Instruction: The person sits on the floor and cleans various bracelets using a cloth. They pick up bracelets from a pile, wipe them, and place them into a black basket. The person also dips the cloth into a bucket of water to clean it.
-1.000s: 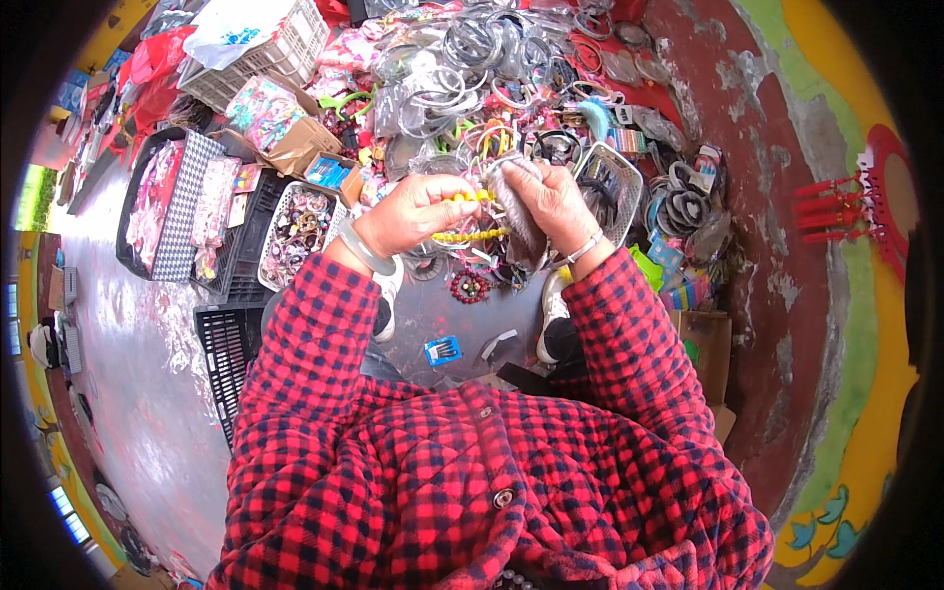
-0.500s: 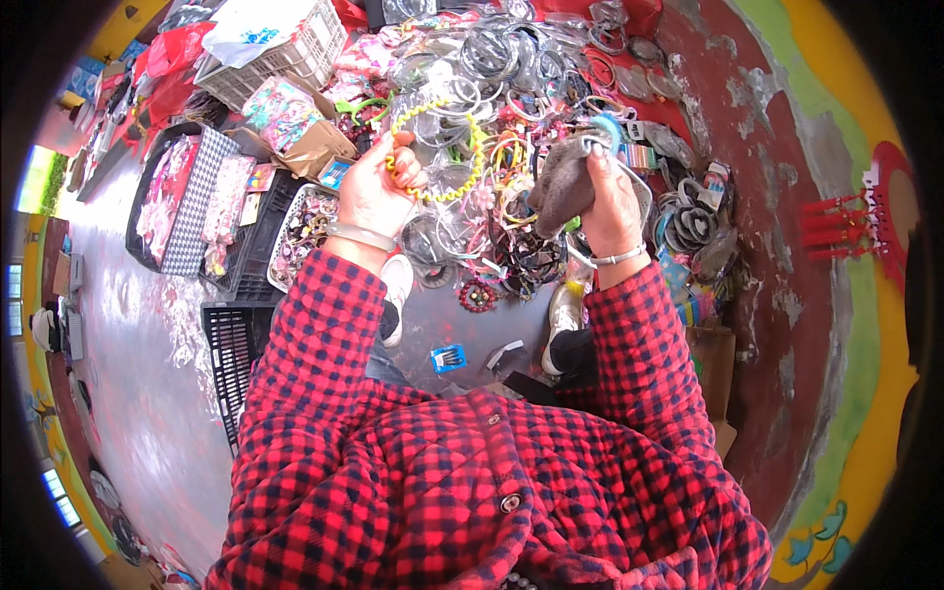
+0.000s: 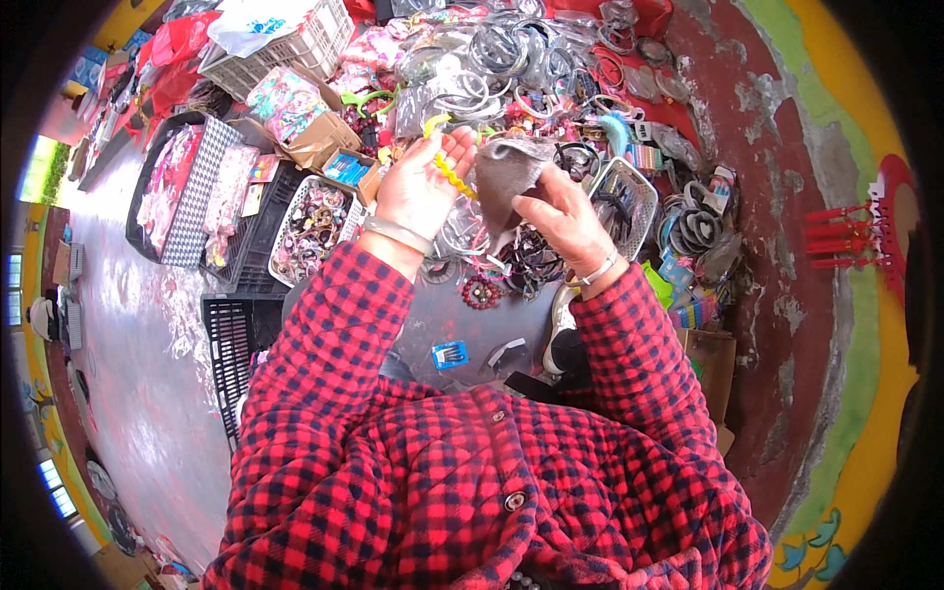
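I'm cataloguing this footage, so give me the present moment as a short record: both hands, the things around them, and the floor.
Left hand: palm turned up, touching a yellow wavy band; exact grip unclear
Right hand: holding a limp grey cloth
Beyond: heap of rings and headbands, some in clear bags
Leftward: white basket of small mixed items
Floor: blue packet between the forearms

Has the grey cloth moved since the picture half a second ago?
Yes: judged against the white basket at right, the grey cloth has shifted left, away from it.
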A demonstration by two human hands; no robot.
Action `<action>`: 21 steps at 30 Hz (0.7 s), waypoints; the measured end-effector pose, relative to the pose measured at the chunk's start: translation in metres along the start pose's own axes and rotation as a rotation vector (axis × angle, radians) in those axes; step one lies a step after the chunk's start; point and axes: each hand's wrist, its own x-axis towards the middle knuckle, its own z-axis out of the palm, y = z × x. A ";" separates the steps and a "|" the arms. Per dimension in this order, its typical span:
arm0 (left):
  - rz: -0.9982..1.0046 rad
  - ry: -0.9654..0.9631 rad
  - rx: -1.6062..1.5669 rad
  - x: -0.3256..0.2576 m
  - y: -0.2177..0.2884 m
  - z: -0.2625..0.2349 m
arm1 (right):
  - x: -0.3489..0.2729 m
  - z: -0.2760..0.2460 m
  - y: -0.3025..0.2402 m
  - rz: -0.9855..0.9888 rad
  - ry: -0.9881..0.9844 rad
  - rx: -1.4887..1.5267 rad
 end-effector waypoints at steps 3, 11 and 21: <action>0.030 0.034 0.042 0.000 -0.012 0.000 | 0.008 0.018 0.014 -0.246 0.009 -0.366; -0.023 -0.078 0.062 0.010 -0.028 -0.019 | 0.009 0.035 0.031 -0.169 0.221 -0.655; 0.166 0.039 0.447 0.008 -0.038 -0.029 | -0.004 0.028 0.038 0.004 0.236 -0.133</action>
